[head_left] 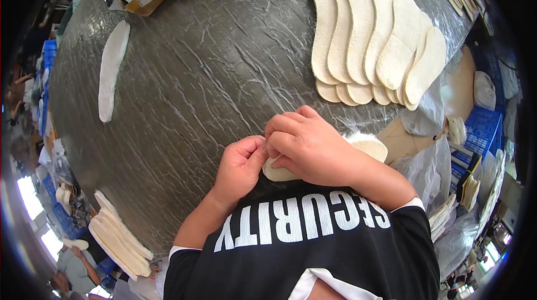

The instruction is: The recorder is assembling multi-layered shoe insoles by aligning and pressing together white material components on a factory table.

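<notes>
Both of my hands meet at the near edge of a dark wrinkled table (201, 76). My right hand (310, 146) lies over a cream insole (369, 146) and pinches its end. My left hand (240, 167) is curled beside it, with fingertips touching the same insole end (277, 174). Most of the insole is hidden under my right hand and forearm.
A fanned row of several cream insoles (369, 37) lies at the far right. A single white insole (112, 70) rests at the far left. A stack of insoles (117, 235) sits at the near left edge. Blue crates (481, 129) and plastic bags stand to the right.
</notes>
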Action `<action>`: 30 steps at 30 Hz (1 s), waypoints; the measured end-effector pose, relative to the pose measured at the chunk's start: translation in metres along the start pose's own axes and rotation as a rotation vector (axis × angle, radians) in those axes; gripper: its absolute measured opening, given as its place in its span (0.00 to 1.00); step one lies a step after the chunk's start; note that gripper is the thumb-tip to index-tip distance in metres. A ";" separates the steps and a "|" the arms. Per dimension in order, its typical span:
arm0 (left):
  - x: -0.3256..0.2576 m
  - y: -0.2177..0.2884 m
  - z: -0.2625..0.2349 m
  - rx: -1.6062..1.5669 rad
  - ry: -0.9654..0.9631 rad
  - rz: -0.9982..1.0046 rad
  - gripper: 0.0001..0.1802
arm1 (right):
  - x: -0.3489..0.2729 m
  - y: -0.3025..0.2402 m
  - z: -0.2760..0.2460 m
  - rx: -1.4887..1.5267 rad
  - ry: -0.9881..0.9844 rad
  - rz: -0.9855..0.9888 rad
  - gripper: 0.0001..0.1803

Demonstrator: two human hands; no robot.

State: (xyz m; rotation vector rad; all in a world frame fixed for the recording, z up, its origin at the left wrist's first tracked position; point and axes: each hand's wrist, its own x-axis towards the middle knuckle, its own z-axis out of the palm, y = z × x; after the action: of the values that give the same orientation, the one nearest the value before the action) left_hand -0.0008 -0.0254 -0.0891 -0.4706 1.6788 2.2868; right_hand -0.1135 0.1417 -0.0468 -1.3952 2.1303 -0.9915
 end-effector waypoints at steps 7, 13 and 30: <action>0.001 0.004 0.001 0.622 0.190 0.409 0.08 | 0.000 0.012 0.007 0.294 0.033 0.044 0.11; -0.001 0.007 0.004 0.645 0.189 0.438 0.09 | -0.005 0.011 0.013 0.304 0.090 0.163 0.13; -0.007 -0.001 0.003 0.800 0.189 0.541 0.05 | -0.015 0.011 0.013 0.316 0.151 0.029 0.13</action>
State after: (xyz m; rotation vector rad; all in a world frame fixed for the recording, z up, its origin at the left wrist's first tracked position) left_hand 0.0058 -0.0226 -0.0865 -0.0440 2.8676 1.6278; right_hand -0.1057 0.1541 -0.0643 -1.1645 1.9796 -1.3908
